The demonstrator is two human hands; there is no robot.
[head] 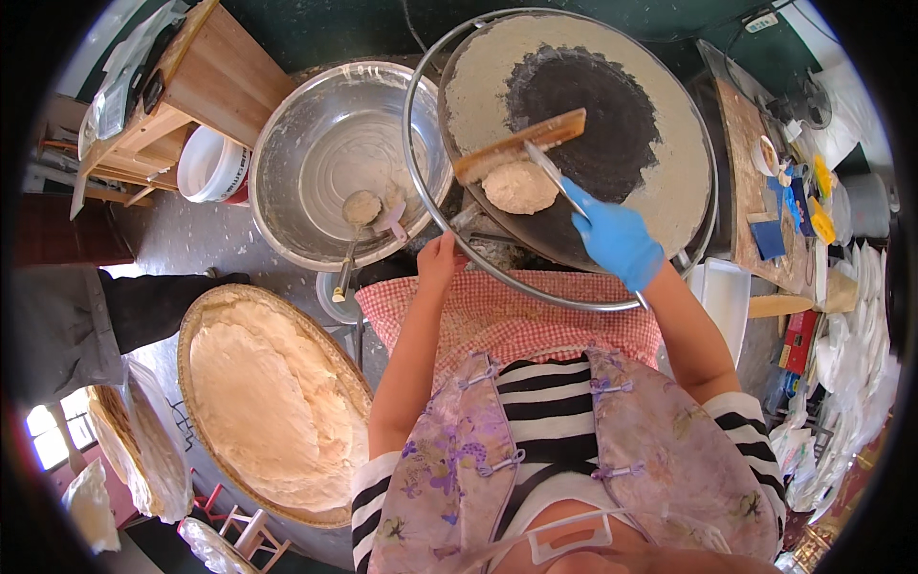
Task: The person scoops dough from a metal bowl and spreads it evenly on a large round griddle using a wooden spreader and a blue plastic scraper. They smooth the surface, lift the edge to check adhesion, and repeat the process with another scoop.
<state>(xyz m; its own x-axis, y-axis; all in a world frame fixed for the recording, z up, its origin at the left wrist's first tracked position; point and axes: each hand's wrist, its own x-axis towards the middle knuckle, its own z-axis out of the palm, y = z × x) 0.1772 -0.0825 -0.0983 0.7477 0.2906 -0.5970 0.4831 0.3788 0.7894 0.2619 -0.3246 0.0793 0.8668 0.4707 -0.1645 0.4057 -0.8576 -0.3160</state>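
Observation:
My right hand (618,237), in a blue glove, grips the metal handle (549,171) of a wooden batter spreader (527,143). The spreader's blade lies across a round black griddle (574,129). Pale batter (670,143) coats the griddle in a broad broken ring around a bare dark centre. Against the near side of the blade sits a lump of thick batter (520,188). My bare left hand (436,262) holds the near left of the steel tube ring (423,186) that encircles the griddle.
Left of the griddle stands a steel basin (276,194) holding a ladle (361,208) and a pink scraper (391,221). A large round stack of thin flatbreads (265,409) lies at lower left. Beside it is another person's dark sleeve (154,305). A cluttered wooden table (746,136) flanks the right.

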